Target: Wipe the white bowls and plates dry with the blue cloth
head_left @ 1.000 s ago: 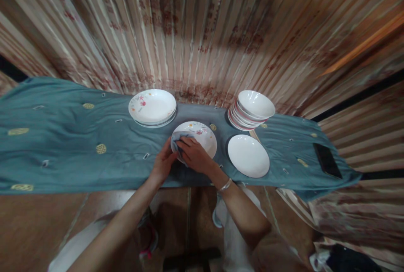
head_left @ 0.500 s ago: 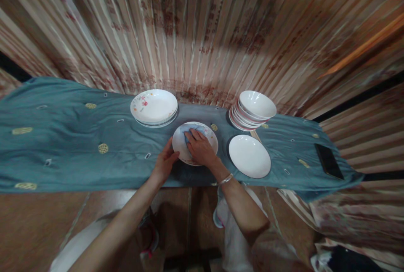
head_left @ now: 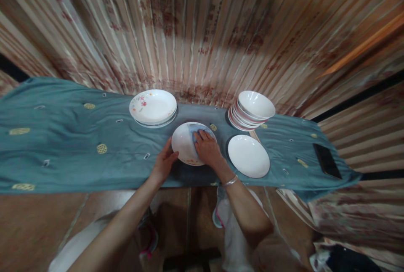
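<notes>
A white plate [head_left: 183, 146] with floral decoration near its rim lies at the middle of the cloth-covered table. My left hand [head_left: 164, 160] grips its left edge, thumb on top of the rim and fingers at the side. On the plate's right half, my right hand [head_left: 207, 148] presses a pale blue cloth [head_left: 194, 128] against the surface, its fingers over the cloth. Part of the plate is hidden under that hand. Behind and to the left stands a stack of floral plates [head_left: 154, 107]. Right of my right hand lies a plain white plate [head_left: 248, 156].
A stack of white bowls [head_left: 252, 110] with reddish bands stands at the back right. A dark phone [head_left: 327, 161] lies near the right end of the teal tablecloth [head_left: 69, 146]. A pleated curtain [head_left: 195, 32] hangs right behind the table.
My right hand and the blue cloth have slid to the right across the plate, baring more of its left and middle. My left hand keeps its hold on the rim.
</notes>
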